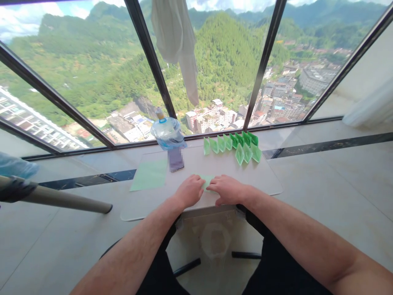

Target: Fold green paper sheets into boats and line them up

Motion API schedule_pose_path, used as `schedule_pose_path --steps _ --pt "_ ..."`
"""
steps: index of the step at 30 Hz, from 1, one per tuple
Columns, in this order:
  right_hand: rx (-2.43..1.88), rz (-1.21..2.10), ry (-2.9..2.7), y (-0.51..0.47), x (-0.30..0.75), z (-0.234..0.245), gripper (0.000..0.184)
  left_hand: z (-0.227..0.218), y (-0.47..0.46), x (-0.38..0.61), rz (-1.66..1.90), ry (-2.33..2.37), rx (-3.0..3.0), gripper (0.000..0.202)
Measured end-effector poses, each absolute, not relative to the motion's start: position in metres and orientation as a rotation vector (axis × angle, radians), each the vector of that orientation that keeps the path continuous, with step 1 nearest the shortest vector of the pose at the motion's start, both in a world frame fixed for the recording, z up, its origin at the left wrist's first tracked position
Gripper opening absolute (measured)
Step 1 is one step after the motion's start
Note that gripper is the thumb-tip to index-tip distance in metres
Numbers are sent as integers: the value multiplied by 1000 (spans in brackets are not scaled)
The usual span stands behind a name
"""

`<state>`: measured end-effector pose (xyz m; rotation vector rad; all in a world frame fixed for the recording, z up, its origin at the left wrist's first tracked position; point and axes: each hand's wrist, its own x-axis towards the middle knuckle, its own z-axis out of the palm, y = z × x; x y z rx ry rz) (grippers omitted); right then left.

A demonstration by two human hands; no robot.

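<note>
A small piece of light green folding paper [207, 180] lies on the white low table [196, 200] in front of me. My left hand [190, 191] is closed on its left side, with curled fingers at the paper's edge. From the right, my right hand [227, 189] has its fingers bent over the other side, thumb low on the tabletop. Both hands cover much of the paper, so its folds are hard to make out. Beyond them stand several folded green paper pieces [221, 144] in a row, with more pointed ones [247, 153] to the right.
A stack or sheet of light green paper [149, 175] lies at the table's left. Behind it are a phone [176, 159] and a clear plastic water jug [167, 132]. A pole [70, 199] juts in from the left. Window frames [264, 61] rise behind the table.
</note>
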<state>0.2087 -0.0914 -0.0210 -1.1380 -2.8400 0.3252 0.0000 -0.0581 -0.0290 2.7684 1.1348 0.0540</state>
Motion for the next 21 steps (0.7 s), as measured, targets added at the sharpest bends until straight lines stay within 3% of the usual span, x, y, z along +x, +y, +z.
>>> schedule_pose_path --steps 6,10,16,21 --pt "-1246 307 -2797 -99 209 -21 58 -33 -59 -5 154 1054 2748 23" --pt "-1342 318 -2740 -101 202 -23 36 -35 -57 -8 181 1050 2722 29" --pt "-1404 259 -2773 -102 190 -26 15 -33 -59 -10 141 1078 2706 22" --pt "-1411 134 -2833 -101 183 -28 19 -35 -58 -11 128 1082 2725 20"
